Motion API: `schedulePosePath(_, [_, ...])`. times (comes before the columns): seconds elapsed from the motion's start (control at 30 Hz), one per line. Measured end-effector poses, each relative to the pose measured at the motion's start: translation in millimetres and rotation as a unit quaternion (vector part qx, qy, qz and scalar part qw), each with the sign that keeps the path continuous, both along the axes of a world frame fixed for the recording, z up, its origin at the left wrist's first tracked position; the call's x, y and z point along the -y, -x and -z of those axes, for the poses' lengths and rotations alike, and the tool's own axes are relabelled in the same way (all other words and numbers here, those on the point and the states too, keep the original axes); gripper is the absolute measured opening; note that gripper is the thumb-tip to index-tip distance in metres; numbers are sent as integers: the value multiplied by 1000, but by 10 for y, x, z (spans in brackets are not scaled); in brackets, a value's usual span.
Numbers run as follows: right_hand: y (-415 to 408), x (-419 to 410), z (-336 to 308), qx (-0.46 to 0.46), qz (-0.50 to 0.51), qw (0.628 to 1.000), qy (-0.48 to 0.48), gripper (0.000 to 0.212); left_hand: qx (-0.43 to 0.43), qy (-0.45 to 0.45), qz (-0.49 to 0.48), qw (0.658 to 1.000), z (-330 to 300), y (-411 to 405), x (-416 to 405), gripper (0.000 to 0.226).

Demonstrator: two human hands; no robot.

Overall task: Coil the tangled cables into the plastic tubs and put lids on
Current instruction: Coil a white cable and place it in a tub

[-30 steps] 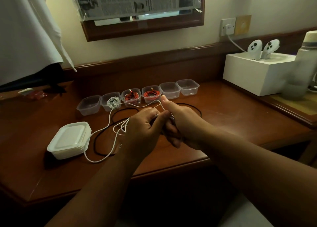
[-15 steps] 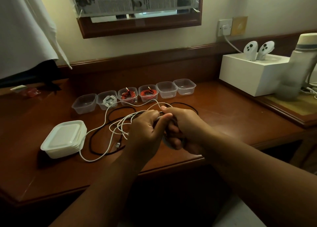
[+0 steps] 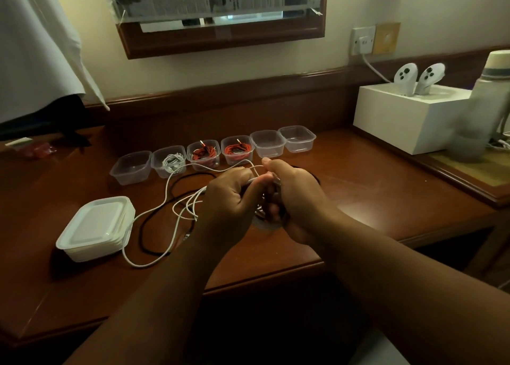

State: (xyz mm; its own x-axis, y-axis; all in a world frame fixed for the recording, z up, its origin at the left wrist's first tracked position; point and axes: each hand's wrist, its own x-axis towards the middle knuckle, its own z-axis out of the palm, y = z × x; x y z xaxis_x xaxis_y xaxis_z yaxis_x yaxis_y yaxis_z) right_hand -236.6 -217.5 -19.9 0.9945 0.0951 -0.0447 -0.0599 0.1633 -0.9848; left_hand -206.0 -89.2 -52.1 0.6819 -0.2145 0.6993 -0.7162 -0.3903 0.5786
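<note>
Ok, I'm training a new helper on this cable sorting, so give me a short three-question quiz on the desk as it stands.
1. How many clear plastic tubs stand in the row?
2. True or false: the stack of white plastic lids lies left of the hands.
3. Which cable do the left hand and right hand hold: (a) thin white cable, (b) orange, (c) none?

Key: 1. six; 2. true; 3. a.
</note>
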Motion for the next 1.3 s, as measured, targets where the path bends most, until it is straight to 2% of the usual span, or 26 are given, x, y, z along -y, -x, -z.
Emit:
schedulePosePath(0.1, [-87,41,-8,60,-8,996,71,26,-21,18,23,999,13,-80,-43,46])
schedulePosePath(0.23, [-207,148,-49,156,-63,965,202,30,-111,25,59,992,-15,-275,-178,57])
schedulePosePath(0.37, [-469,205,-49,208,-107,932,279,32,-149,22,82,985,-128,-412,-204,33])
schedulePosePath(0.47, [-696,230,-55,221,-129,902,348,27,-177,32,65,982,-211,-550,-157,33])
schedulePosePath(0.57, [-937,246,-104,244,-116,864,426,26,-237,85,95,963,-219,-721,-94,38])
schedulePosePath(0.63, [-1115,237,-138,256,-94,852,447,26,-279,140,95,945,-227,-867,-24,40])
schedulePosePath(0.7, [-1288,231,-158,270,-84,856,432,27,-287,211,97,930,-196,-1000,17,33])
schedulePosePath(0.73, [-1373,235,-164,274,-85,863,415,28,-248,208,84,943,-138,-1085,7,26])
schedulePosePath(0.8, [-1528,251,-153,262,-105,889,362,30,-160,143,36,976,-26,-1241,-27,13])
schedulePosePath(0.87, [-1669,270,-77,236,-122,915,303,31,-170,148,35,974,93,-1357,-34,19])
schedulePosePath(0.93, [-1814,282,86,213,-126,933,260,33,-261,237,97,931,152,-1429,40,23])
schedulePosePath(1.0, [-1947,291,312,192,-133,948,214,36,-338,363,163,853,223,-1505,55,37])
schedulePosePath(1.07, [-2031,294,492,175,-137,964,146,35,-363,383,165,833,284,-1582,37,35])
schedulePosePath(1.2, [-2084,344,582,174,-165,967,80,33,-342,340,148,864,301,-1662,-12,15])
schedulePosePath(1.3, [-2069,409,575,186,-183,962,82,32,-272,264,66,923,360,-1714,-40,12])
